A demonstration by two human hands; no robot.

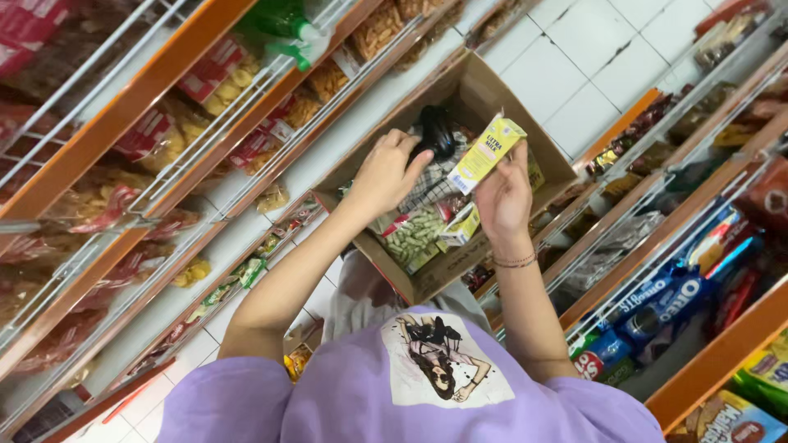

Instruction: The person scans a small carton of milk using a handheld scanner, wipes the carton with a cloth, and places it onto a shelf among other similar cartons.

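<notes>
The right hand gripped a yellow carton above the cardboard box, while the left hand closed on a black scanner.

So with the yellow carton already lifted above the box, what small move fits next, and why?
Probably carry the yellow carton clear of the cardboard box: the right hand holds it above the packets, while the left hand touches a black object inside.
</notes>
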